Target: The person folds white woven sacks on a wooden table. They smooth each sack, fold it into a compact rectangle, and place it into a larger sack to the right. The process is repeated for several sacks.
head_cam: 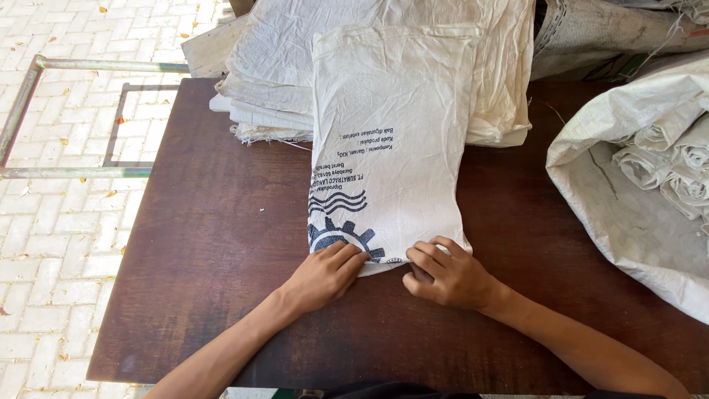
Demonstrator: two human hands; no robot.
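Two hands [325, 275] [447, 275] on white sack [388, 148]

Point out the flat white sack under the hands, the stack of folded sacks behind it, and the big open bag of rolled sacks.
flat white sack [391, 111]: head view, plain upper middle.
stack of folded sacks [266, 111]: head view, left layered edge.
open bag of rolled sacks [628, 222]: head view, outer wall.

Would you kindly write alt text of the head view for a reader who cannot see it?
Both hands, left hand and right hand, grip the near edge of a white woven sack lying flat on a dark brown table. A stack of sacks lies behind; an open bag of rolled sacks sits right.
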